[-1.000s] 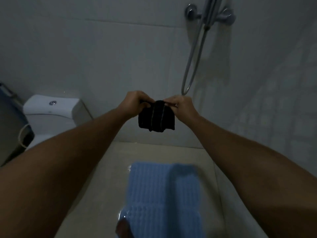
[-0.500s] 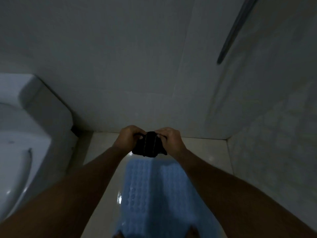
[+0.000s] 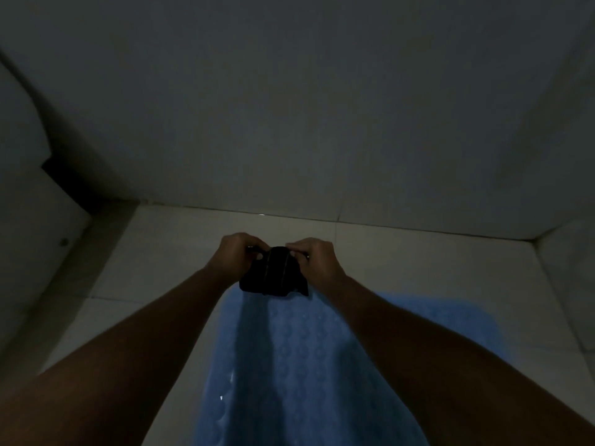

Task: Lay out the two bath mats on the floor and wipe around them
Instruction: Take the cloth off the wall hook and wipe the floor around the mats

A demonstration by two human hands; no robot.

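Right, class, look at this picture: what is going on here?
A person in a dim bathroom corner grips a small dark cloth between the left hand and the right hand. It hangs bunched above the far end of a blue bath mat, which lies on the tiled floor. Only one mat shows, and the cloth touches no floor yet.

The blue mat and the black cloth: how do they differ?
The blue mat is light blue with a bumpy pattern; the black cloth is dark with thin pale lines. The mat lies spread on the floor; the cloth is bunched, held up by the left hand and right hand. The mat looks far larger.
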